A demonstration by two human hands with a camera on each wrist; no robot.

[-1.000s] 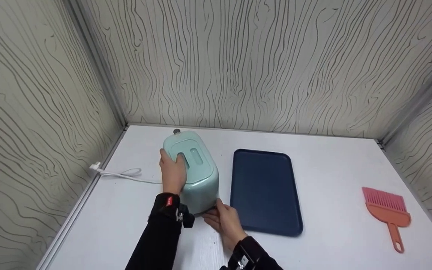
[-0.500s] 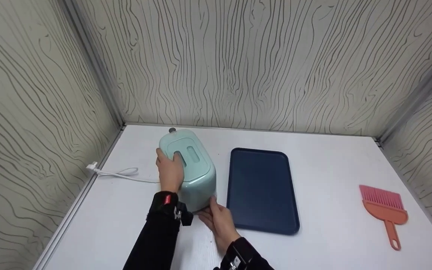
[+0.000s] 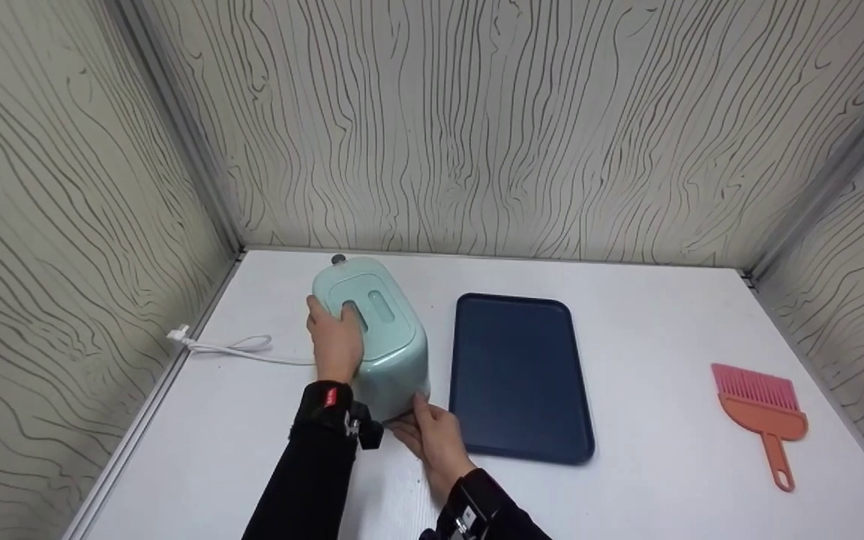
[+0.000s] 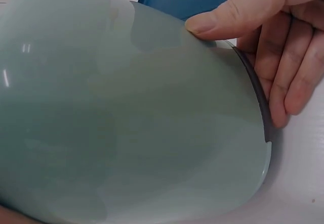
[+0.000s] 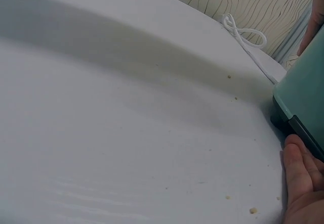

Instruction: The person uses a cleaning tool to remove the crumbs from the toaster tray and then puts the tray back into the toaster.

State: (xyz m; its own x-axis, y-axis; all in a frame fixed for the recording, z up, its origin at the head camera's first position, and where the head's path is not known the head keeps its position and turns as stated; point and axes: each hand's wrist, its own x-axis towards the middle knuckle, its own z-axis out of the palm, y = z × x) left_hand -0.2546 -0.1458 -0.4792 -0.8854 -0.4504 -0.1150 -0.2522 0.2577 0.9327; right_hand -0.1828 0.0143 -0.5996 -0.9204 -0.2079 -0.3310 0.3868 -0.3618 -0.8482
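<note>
the left hand (image 3: 336,343) grips the glossy, round-cornered mint-green toaster (image 3: 394,354), its fingers partly hidden over the side; the right hand (image 3: 438,442) pinches the dark lower edge (image 4: 258,90). cut off in both wrist views, the toaster is on the smooth white table (image 3: 649,337), beside the flat navy rectangular tray (image 3: 520,379); any tilt is hard to tell.

The left hand (image 3: 336,343) grips the left side of the mint-green two-slot appliance (image 3: 396,375), thumb at the left slot. The right hand (image 3: 439,444) holds its near lower edge. On the white table (image 3: 649,337), a cord (image 3: 241,351) lies left, a navy tray (image 3: 520,375) right, a brush (image 3: 763,416) farther right.
</note>
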